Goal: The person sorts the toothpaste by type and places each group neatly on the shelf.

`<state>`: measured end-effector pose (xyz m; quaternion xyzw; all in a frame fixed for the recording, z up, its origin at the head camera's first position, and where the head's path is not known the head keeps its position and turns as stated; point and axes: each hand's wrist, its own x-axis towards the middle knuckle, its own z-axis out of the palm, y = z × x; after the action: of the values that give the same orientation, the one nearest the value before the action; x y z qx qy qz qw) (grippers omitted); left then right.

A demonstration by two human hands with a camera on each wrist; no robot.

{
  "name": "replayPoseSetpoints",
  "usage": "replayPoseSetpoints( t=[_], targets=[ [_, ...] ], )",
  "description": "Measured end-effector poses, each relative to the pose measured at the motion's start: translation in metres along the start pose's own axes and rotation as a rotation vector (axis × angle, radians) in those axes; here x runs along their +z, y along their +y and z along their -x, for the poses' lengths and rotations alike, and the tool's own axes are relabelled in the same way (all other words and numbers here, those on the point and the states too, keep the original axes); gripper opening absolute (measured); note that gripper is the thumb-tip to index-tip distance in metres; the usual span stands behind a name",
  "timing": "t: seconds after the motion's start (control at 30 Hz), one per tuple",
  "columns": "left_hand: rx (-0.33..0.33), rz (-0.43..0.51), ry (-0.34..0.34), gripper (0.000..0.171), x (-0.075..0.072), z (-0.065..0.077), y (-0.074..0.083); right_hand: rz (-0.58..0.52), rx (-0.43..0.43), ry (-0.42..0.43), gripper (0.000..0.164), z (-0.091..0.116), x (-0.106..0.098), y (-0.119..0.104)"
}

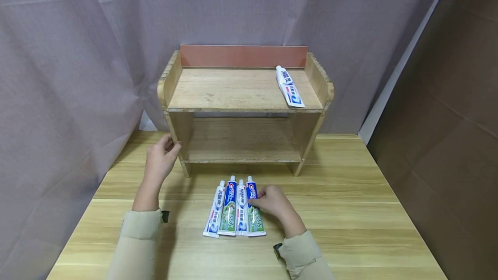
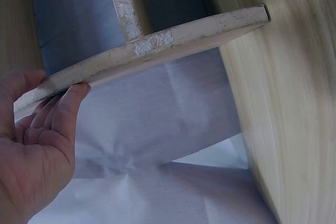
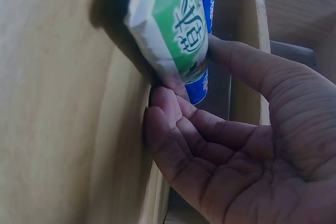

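A small wooden shelf (image 1: 225, 90) with two levels stands on the table. My left hand (image 1: 160, 157) holds the front edge of its left side panel (image 2: 178, 35), thumb on one face and fingers on the other. Several toothpaste tubes lie side by side before the shelf, caps toward it. With thumb and fingers, my right hand (image 1: 275, 204) pinches the rightmost one, a blue and green toothpaste tube (image 1: 255, 219); its green and white end (image 3: 173, 30) shows close up in the right wrist view. Beside it are a white tube (image 1: 242, 211), a blue-green tube (image 1: 229, 211) and another white tube (image 1: 215, 213).
On the shelf's top level, toward the right, lies a white toothpaste tube (image 1: 288, 87), its cap toward the reddish back board (image 1: 243, 56). A grey curtain (image 1: 233, 7) hangs behind the table (image 1: 350, 228), and a dark brown cloth (image 1: 447, 120) hangs at the right.
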<state>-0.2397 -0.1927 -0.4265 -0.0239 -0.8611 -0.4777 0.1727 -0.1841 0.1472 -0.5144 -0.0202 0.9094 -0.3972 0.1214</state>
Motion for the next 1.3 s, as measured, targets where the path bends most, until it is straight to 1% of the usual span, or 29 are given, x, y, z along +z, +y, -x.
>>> replayPoseSetpoints(
  t=[0.23,0.43,0.8,1.0,1.2,1.3],
  targets=[
    [-0.004,0.001,-0.007,0.035,-0.0004,0.0002,-0.0003,0.003,0.012,0.018,0.041,-0.0005,0.0033,0.0004],
    [-0.007,-0.002,-0.007,0.036,-0.0008,0.0000,-0.0011,0.010,-0.005,0.031,0.038,0.0002,0.0061,-0.0011],
    [-0.015,0.006,-0.023,0.038,-0.0007,0.0001,-0.0015,0.020,-0.010,0.017,0.043,0.0009,0.0049,-0.0013],
    [-0.004,0.008,-0.013,0.036,-0.0001,-0.0003,-0.0020,0.005,-0.007,0.016,0.042,0.0008,0.0044,0.0010],
    [0.003,0.000,-0.001,0.033,0.0006,-0.0008,-0.0025,0.013,0.001,0.031,0.041,0.0017,0.0037,0.0039],
    [0.003,0.003,-0.004,0.033,0.0003,-0.0007,-0.0023,0.010,0.003,0.033,0.042,0.0016,0.0022,0.0038]
  ],
)
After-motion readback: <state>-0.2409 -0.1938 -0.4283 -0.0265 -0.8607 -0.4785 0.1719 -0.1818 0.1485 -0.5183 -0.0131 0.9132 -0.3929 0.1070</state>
